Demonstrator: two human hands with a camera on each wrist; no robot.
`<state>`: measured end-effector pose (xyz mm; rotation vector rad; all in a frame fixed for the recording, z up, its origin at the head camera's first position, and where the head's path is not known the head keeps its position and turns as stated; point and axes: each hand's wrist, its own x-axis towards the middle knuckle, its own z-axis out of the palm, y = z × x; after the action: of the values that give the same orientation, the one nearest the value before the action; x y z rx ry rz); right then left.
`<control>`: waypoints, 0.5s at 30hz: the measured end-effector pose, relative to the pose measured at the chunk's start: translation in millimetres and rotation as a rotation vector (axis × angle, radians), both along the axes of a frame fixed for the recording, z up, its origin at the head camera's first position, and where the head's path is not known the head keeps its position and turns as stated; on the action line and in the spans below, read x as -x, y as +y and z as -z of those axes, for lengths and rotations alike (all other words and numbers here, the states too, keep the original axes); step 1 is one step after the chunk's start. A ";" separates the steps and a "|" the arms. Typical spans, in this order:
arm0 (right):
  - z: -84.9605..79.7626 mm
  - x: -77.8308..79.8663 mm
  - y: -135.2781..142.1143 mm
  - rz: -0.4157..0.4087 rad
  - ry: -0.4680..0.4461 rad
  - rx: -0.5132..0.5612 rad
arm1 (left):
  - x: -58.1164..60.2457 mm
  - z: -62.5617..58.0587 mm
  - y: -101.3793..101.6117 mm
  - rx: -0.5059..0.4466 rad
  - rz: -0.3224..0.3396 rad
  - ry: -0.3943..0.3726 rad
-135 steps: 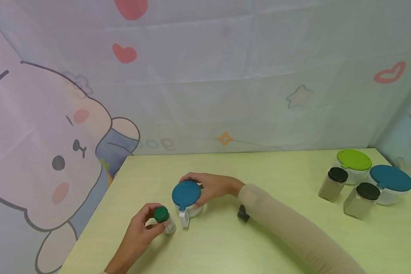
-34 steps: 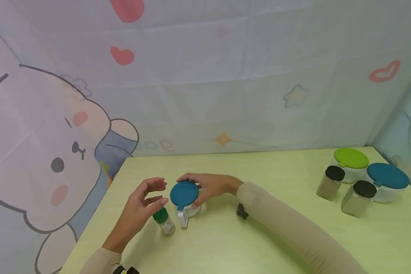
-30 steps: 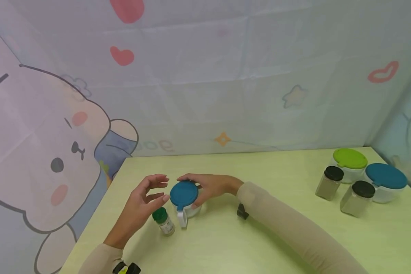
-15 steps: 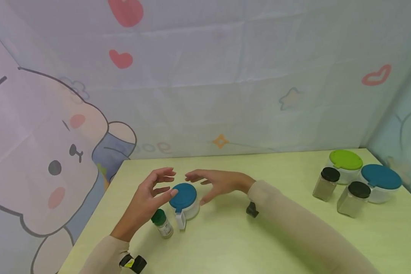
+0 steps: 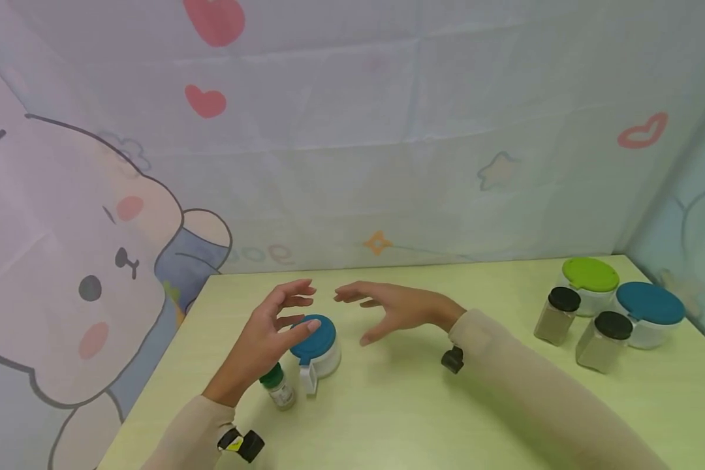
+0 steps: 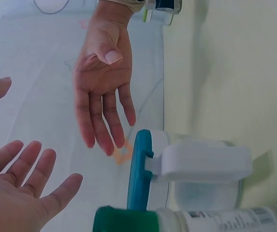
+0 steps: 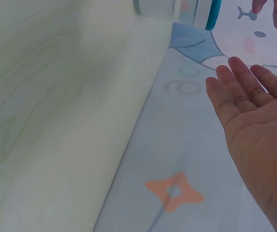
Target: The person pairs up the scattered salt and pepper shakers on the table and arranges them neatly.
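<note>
A white seasoning pot with a blue lid [image 5: 320, 337] and a white handle stands upright on the left part of the table. Beside its handle is a small clear spice bottle with a green cap [image 5: 272, 376] and a printed label [image 6: 235, 220]. My left hand [image 5: 275, 324] hovers above these two, fingers apart and loosely bent, covering part of the lid and cap from the head view. To the right of the pot my right hand [image 5: 396, 308] hangs in the air with fingers extended [image 7: 240, 89]. Neither hand holds anything.
At the table's right end stand a pot with a green lid [image 5: 590, 274], another pot with a blue lid [image 5: 649, 303] and two clear jars with black caps [image 5: 564, 299]. A printed cloth [image 5: 329, 163] hangs behind the pale yellow table [image 5: 388, 418].
My left hand has let go of the green-capped bottle and risen over the pot. My right hand has released the blue-lidded pot and moved right and up. The pot and bottle stay put.
</note>
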<state>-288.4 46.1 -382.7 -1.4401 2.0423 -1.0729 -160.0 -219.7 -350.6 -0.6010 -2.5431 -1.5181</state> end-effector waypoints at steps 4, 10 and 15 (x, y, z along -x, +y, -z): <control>-5.0 -2.6 11.5 0.021 0.015 0.001 | 0.9 -1.4 5.4 -0.010 0.035 -0.017; -10.1 -5.3 31.2 0.060 0.044 0.010 | 0.6 -2.5 13.4 -0.033 0.077 -0.034; -14.3 -7.1 46.5 0.085 0.068 0.007 | 0.6 -2.6 21.0 -0.043 0.081 -0.051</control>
<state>-281.3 92.6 -368.4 -1.4221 2.1673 -1.0794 -160.6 -198.8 -348.0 -0.6763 -2.5457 -1.6299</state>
